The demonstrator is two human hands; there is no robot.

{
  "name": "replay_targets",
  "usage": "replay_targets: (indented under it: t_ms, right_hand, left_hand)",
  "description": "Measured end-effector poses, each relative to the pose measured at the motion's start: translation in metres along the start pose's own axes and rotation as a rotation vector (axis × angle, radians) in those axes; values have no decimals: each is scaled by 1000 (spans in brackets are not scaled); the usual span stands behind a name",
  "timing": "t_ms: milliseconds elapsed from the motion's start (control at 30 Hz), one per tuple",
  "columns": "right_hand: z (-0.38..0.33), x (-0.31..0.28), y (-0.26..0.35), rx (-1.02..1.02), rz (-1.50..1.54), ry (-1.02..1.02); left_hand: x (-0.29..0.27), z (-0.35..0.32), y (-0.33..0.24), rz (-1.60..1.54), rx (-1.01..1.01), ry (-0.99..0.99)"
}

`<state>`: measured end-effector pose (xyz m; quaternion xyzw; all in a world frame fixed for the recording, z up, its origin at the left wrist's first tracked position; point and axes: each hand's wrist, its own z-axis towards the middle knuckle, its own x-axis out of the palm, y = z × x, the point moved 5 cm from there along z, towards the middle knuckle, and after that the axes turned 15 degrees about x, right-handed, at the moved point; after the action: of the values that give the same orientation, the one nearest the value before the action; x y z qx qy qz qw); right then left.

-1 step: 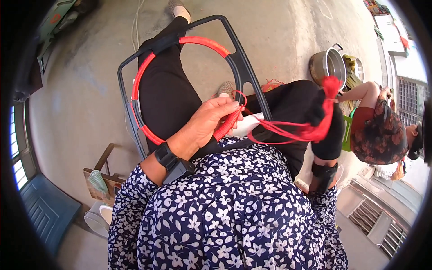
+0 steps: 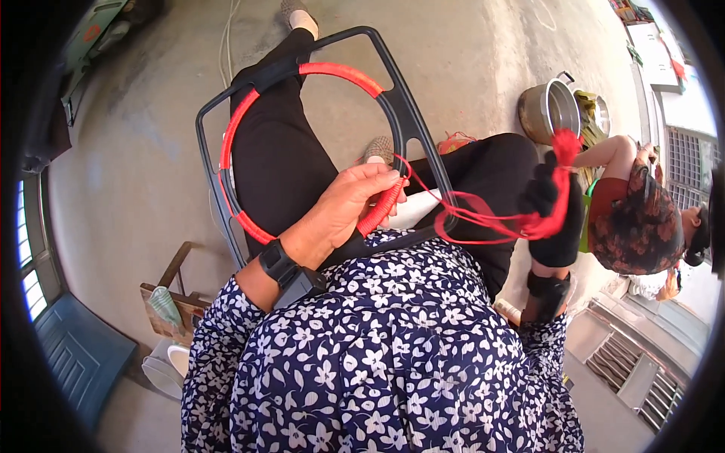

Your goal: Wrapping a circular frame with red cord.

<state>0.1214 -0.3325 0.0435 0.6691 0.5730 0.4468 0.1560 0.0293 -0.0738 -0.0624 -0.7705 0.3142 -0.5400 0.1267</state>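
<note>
Shifted slightly toward 4 o'clock since the earlier frame: frayed red cord bundle (image 2: 563, 181) and dark-covered right hand (image 2: 539, 195), with slack loops spread wider. Pictured toward 11 o'clock, over a dark-trousered lap (image 2: 279, 174): black frame (image 2: 408, 113) around a ring (image 2: 343, 72) partly bound in red, set aslant and close to square, so without a clear long axis; top corner between 12 and 1 o'clock, right-hand rail on a line from 11 to 5. Next, bare left hand (image 2: 351, 202), clamped thumb against fingers on the closely wound stretch at the ring's 4 o'clock. Farther toward 3 o'clock, loose strands across the rail, then the bundle, long axis from 7 to 1 o'clock, frayed tip toward 1. Beside it, right hand, well apart from the left; cannot tell whether closed on the bundle, given blur and dark covering. For neat winding, probably best to keep the thumb firm on the last turn, lay each pass snugly beside its neighbour, draw the strands evenly taut and clear any slack off the rail.
</note>
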Motion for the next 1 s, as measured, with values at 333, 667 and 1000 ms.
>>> replay_targets:
  t_ms: [333, 667, 1000]
  right_hand:
    - [-11, -74, 38, -18, -340, -315]
    - [88, 45, 26, -329, -789, -118]
    - [87, 180, -85, -1058, -2090, 617]
  left_hand:
    - [2, -1, 4, -12, 0, -47]
    - [3, 0, -3, 116, 66, -121]
    - [-2, 3, -9, 454, 446, -126]
